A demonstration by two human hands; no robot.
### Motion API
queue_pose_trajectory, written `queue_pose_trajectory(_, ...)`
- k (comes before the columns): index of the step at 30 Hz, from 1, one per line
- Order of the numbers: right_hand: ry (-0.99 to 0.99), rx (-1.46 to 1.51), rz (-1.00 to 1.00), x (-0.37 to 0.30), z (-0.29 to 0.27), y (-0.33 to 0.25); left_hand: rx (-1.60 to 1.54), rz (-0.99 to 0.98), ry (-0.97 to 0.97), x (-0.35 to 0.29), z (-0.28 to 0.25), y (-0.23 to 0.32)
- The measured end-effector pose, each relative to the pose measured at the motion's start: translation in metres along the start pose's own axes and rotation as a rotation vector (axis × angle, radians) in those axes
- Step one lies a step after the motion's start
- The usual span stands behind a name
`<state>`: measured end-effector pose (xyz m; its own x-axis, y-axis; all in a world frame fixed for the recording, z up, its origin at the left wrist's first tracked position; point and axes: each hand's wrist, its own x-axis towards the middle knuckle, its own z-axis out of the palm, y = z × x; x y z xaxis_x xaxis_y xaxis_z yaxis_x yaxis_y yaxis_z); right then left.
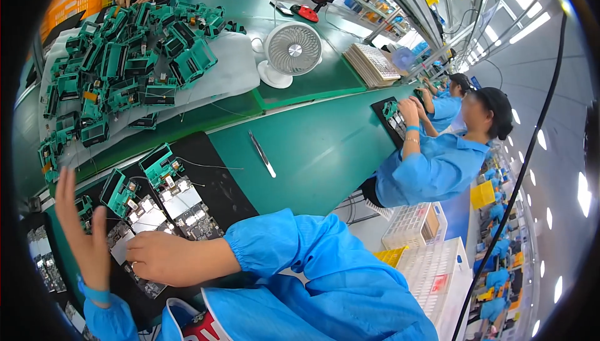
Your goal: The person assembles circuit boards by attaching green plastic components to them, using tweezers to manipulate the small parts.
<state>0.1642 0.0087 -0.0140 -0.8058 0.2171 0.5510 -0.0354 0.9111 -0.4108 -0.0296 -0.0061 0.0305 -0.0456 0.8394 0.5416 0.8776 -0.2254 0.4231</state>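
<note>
My left hand [81, 228] is raised at the left with its fingers spread and nothing in it, a blue band on the wrist. My right hand [159, 256] lies with curled fingers on a row of circuit boards [181, 206] on a black mat [222, 181]. A pale grey piece [122, 248] sits at its fingertips; whether it is gripped is unclear. Two green plastic housings [159, 163] [119, 192] rest on the mat just beyond the boards.
A heap of green housings [125, 60] covers a white foam sheet [234, 69] at the back left. Tweezers [262, 153] lie on the green bench near a white fan [290, 50]. A co-worker in blue [437, 163] sits at right; white crates [425, 241] stand below.
</note>
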Motion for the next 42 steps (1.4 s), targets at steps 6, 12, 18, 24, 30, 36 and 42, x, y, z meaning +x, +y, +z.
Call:
queue_pose_trajectory(6, -0.021, 0.077, -0.032, 0.004, 0.004, 0.000, -0.214, -0.348, -0.068, -0.044, -0.017, -0.106)
queue_pose_trajectory(12, -0.085, -0.006, -0.009, 0.004, 0.003, 0.000, -0.701, -0.499, -0.242, -0.050, -0.024, -0.120)
queue_pose_trajectory(18, -0.097, -0.028, -0.059, 0.003, 0.001, 0.004, -0.638, -0.434, -0.251, -0.051, -0.021, -0.118)
queue_pose_trajectory(24, -0.112, -0.022, -0.063, 0.000, 0.005, 0.013, -0.415, -0.321, -0.244, -0.052, -0.016, -0.135)
queue_pose_trajectory(30, -0.164, 0.049, -0.070, 0.016, 0.006, 0.005, -0.638, -0.457, 0.149, -0.066, -0.024, -0.102)
queue_pose_trajectory(36, -0.437, 0.016, 0.094, 0.005, -0.023, -0.004, -0.784, -0.516, 0.025, -0.028, -0.005, -0.025)
queue_pose_trajectory(42, -0.368, 0.029, 0.084, 0.011, -0.030, -0.017, -0.852, -0.548, -0.018, -0.050, 0.002, -0.016)
